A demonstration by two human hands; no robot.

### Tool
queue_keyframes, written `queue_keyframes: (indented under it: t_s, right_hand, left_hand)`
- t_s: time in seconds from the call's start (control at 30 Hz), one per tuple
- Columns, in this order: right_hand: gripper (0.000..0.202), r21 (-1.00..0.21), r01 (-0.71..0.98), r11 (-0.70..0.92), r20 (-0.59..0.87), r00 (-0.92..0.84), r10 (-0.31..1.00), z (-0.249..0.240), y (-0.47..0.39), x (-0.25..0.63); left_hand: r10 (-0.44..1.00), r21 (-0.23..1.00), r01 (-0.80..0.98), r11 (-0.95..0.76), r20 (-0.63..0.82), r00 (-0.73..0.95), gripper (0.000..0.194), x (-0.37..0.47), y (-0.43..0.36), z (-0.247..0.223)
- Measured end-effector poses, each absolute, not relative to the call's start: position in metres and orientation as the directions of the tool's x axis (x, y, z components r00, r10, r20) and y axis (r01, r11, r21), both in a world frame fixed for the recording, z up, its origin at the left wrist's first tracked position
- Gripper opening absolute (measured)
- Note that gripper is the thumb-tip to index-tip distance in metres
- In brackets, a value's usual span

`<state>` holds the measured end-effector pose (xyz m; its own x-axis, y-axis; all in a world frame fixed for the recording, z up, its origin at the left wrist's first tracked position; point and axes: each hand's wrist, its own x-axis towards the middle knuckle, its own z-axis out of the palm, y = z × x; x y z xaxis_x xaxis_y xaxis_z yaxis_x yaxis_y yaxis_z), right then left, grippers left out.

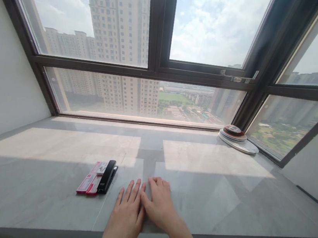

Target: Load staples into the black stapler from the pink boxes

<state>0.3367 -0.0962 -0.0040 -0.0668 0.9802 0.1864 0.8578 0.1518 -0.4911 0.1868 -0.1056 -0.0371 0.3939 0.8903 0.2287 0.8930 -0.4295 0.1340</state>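
Observation:
My left hand (127, 214) lies palm down near the front edge of the pale stone windowsill (194, 205), its fingers stretched out. Beside it on the right rests my right hand (160, 203), with its fingers slightly bent and nothing visible in them. The right thumb touches the side of the left hand. Left of my hands, apart from them, is a black stapler (106, 177). It lies against several small flat red-and-white boxes (87, 183); their printing is too small to read.
A stack of round flat plate-like pieces (242, 144) sits in the far right corner of the sill. Dark window frames (153, 74) enclose the back and right side. A thin dark strip (312, 197) runs along the right wall. Sunlight patches cross the sill.

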Motion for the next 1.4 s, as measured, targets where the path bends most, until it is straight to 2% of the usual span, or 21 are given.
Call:
queue_keyframes:
  t_s: [0.03,0.1,0.17,0.23,0.33,0.4,0.57,0.63,0.7,0.8,0.9,0.97,1.07,1.13,1.23,1.3,1.4]
  right_hand:
    - [0.053,-0.560,0.800,0.216,0.193,-0.128,0.973,0.000,-0.091,0.320]
    - [0.071,-0.657,0.697,0.288,0.235,-0.175,0.956,0.007,-0.075,0.282]
    - [0.084,-0.705,0.649,0.286,0.265,-0.133,0.955,0.012,-0.055,0.244]
    - [0.086,-0.720,0.643,0.262,0.253,-0.108,0.961,0.015,-0.033,0.212]
    - [0.067,-0.692,0.679,0.245,0.221,-0.124,0.967,0.018,-0.009,0.191]
    - [0.055,-0.654,0.709,0.263,0.212,-0.162,0.964,0.021,-0.003,0.202]
    - [0.054,-0.547,0.733,0.404,0.264,-0.307,0.915,0.027,-0.025,0.289]
    - [0.057,-0.546,0.738,0.397,0.307,-0.265,0.914,0.025,-0.043,0.323]
    - [0.051,-0.569,0.740,0.357,0.344,-0.180,0.921,0.022,-0.060,0.344]
    - [0.043,-0.608,0.736,0.298,0.380,-0.061,0.923,0.019,-0.076,0.351]
    - [0.035,-0.659,0.707,0.256,0.403,0.044,0.914,0.020,-0.077,0.344]
    - [0.030,-0.769,0.590,0.248,0.405,0.148,0.902,0.024,-0.071,0.345]
    - [0.039,-0.947,0.182,0.264,0.314,0.365,0.877,0.025,-0.057,0.358]
    - [0.049,-0.951,-0.139,0.275,0.180,0.471,0.863,0.021,-0.050,0.374]
    - [0.054,-0.836,-0.491,0.245,-0.040,0.499,0.866,0.006,-0.049,0.400]
    - [0.051,-0.788,-0.584,0.193,-0.118,0.450,0.885,-0.005,-0.057,0.414]
    - [0.048,-0.810,-0.572,0.127,-0.111,0.363,0.925,-0.019,-0.078,0.431]
  left_hand:
    - [0.877,0.129,0.878,-0.461,0.218,0.428,0.056,0.183,-0.113,-0.041]
    - [0.844,0.122,0.841,-0.526,0.192,0.500,0.055,0.171,-0.127,-0.053]
    - [0.819,0.113,0.814,-0.569,0.166,0.549,0.052,0.157,-0.137,-0.070]
    - [0.808,0.101,0.804,-0.585,0.153,0.569,0.049,0.142,-0.144,-0.087]
    - [0.805,0.105,0.801,-0.589,0.168,0.569,0.046,0.127,-0.148,-0.097]
    - [0.817,0.134,0.810,-0.571,0.191,0.544,0.045,0.125,-0.149,-0.088]
    - [0.877,0.279,0.833,-0.477,0.212,0.431,0.038,0.147,-0.146,-0.032]
    - [0.918,0.310,0.871,-0.381,0.241,0.316,0.037,0.163,-0.141,-0.017]
    - [0.915,0.312,0.880,-0.359,0.304,0.265,0.037,0.180,-0.134,-0.011]
    - [0.866,0.278,0.846,-0.454,0.361,0.346,0.043,0.198,-0.121,-0.015]
    - [0.862,0.249,0.841,-0.480,0.311,0.400,0.046,0.203,-0.110,-0.018]
    - [0.877,0.241,0.857,-0.455,0.287,0.385,0.047,0.202,-0.104,-0.017]
    - [0.890,0.241,0.872,-0.425,0.289,0.354,0.048,0.198,-0.097,-0.015]
    - [0.888,0.243,0.872,-0.424,0.302,0.348,0.049,0.196,-0.093,-0.016]
    - [0.873,0.240,0.861,-0.448,0.324,0.363,0.049,0.193,-0.087,-0.021]
    - [0.861,0.241,0.853,-0.463,0.352,0.368,0.048,0.186,-0.084,-0.023]
    - [0.838,0.217,0.893,-0.394,0.483,0.253,0.048,0.164,-0.085,-0.022]
